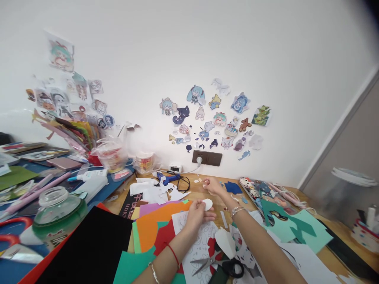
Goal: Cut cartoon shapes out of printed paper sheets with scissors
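Cutout (pixel 208 204), white, rounded, pinched at left hand's (pixel 197 215) thumb, other fingers loosely spread, above printed sheet (pixel 195 246). Right hand (pixel 213 186) farther out toward wall (pixel 142 63), fingers curled; its hold, cannot tell.

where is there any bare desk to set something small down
Small patches of wooden desk show between the white scraps and right hand, and between the left hand and right forearm. Nearer the person, coloured sheets and black-handled scissors crowd it.
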A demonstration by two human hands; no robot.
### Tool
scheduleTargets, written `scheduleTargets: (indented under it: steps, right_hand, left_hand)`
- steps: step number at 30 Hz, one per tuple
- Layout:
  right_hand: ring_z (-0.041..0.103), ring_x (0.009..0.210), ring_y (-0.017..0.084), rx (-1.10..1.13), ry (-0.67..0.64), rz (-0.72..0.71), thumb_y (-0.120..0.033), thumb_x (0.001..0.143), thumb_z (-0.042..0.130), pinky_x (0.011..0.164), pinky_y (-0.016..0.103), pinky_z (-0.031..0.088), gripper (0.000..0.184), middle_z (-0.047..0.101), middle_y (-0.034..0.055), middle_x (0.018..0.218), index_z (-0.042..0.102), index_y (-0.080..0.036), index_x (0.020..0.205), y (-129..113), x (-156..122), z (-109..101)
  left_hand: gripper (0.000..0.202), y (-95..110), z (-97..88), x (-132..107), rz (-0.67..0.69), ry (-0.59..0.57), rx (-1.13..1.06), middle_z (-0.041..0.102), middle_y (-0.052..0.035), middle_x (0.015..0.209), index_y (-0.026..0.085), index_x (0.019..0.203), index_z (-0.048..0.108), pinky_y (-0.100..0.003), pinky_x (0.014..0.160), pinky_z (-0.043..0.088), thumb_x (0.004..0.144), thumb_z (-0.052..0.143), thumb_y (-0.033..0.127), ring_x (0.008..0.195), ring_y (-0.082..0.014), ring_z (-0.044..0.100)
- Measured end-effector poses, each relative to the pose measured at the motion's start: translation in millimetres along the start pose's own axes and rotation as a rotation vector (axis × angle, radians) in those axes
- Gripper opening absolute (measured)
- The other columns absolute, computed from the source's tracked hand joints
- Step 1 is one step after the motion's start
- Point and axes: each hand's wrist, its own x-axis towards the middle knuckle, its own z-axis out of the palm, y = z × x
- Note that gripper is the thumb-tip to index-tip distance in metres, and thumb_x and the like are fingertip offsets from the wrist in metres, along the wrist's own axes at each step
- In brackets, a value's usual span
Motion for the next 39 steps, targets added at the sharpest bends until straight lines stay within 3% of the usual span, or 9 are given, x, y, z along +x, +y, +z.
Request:
scheduleTargets:
  steps: [3,7,11,14,22,39]
  right_hand:
    - [0.059,0.083,0.017,0.158,0.025,-0.03,-0.026,0.087,0.053,0.07,0.035,0.051,0.023,0.058,0.0058,0.102,0.054,-0.014,0.106,-7,-22,-12]
    - [0.06,0.072,0.013,0.373,0.007,-0.097,-0.025,0.087,0.053,0.063,0.03,0.052,0.024,0.06,0.0037,0.093,0.053,-0.014,0.108,-12,-71,-25]
    - [0.061,0.074,0.014,0.515,0.006,-0.148,-0.019,0.083,0.058,0.065,0.031,0.052,0.024,0.061,0.0021,0.089,0.053,-0.014,0.106,-2,-118,-21]
    - [0.06,0.075,0.014,0.554,0.015,-0.177,-0.017,0.08,0.061,0.069,0.032,0.051,0.018,0.061,0.0007,0.085,0.056,-0.013,0.097,12,-135,-11]
    - [0.059,0.079,0.015,0.527,0.061,-0.291,-0.017,0.079,0.062,0.076,0.036,0.048,0.006,0.061,0.0002,0.082,0.058,-0.013,0.08,25,-137,7]
    - [0.059,0.076,0.015,0.51,0.065,-0.268,-0.022,0.083,0.057,0.073,0.035,0.049,0.013,0.06,0.0005,0.082,0.057,-0.013,0.093,28,-135,4]
  left_hand:
    - [0.03,1,-0.7,-1,0.007,0.006,-0.021,0.057,-0.0073,0.104,0.014,0.111,0.05,-0.035,0.071,0.051,0.086,0.05,0.031,0.084,-0.0169,0.059]
    - [0.03,1,-1.3,-3,0.024,-0.008,-0.044,0.057,-0.0074,0.104,0.014,0.111,0.05,-0.036,0.071,0.051,0.086,0.05,0.031,0.085,-0.0171,0.058]
    - [0.029,2,-2.0,-5,0.042,-0.033,-0.046,0.057,-0.007,0.102,0.014,0.109,0.051,-0.035,0.07,0.051,0.086,0.05,0.031,0.083,-0.0164,0.059]
    - [0.028,3,-1.8,-7,0.057,-0.059,-0.031,0.058,-0.0062,0.098,0.013,0.107,0.052,-0.033,0.067,0.051,0.086,0.049,0.032,0.079,-0.0151,0.059]
    - [0.026,6,0.5,-13,0.087,-0.095,0.079,0.058,-0.0065,0.1,0.013,0.107,0.052,-0.034,0.069,0.051,0.085,0.052,0.028,0.081,-0.0157,0.059]
    - [0.026,-4,-2.3,-3,0.143,-0.128,0.203,0.058,-0.0064,0.101,0.014,0.107,0.053,-0.034,0.071,0.051,0.085,0.052,0.027,0.083,-0.016,0.059]
